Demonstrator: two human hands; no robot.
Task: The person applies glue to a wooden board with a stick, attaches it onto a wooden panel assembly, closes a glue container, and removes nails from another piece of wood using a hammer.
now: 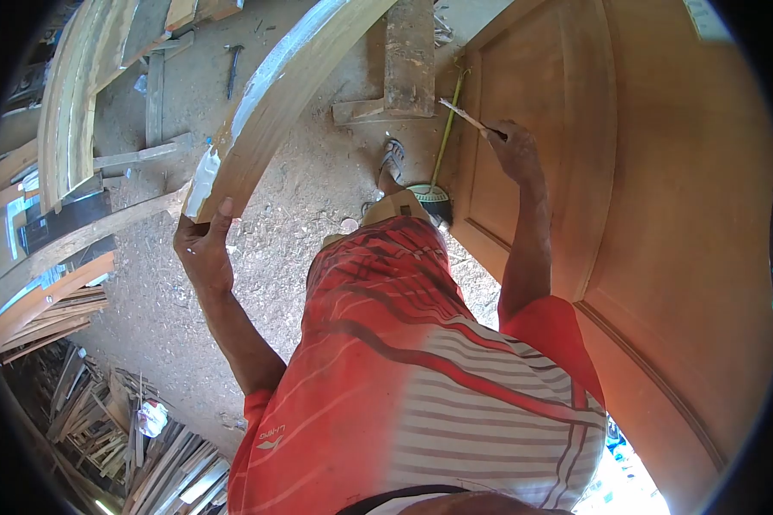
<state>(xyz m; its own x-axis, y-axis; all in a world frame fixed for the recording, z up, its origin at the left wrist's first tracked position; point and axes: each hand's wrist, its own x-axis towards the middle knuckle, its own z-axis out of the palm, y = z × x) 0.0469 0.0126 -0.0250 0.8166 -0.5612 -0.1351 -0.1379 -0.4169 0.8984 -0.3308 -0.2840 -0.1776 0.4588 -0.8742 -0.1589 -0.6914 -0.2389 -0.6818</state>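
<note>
A long curved wooden board (270,129) runs from the top of the view down to my left hand (204,249). That hand is closed around its lower end, thumb on the near face. White paste (204,176), looking like glue, coats the board's edge in a streak, thickest near my fingers. In my right hand (515,153) is a thin wooden stick (464,113), its tip smeared white and held apart from the board. The fingers there are wrapped round the stick's back end.
A wooden door panel (661,172) stands close on my right. A low wooden bench (410,60) is ahead, with a broom-like pole (447,129) beside it. A hammer (233,70) lies on the ground. Curved boards (69,103) and scrap wood (112,421) lie to the left.
</note>
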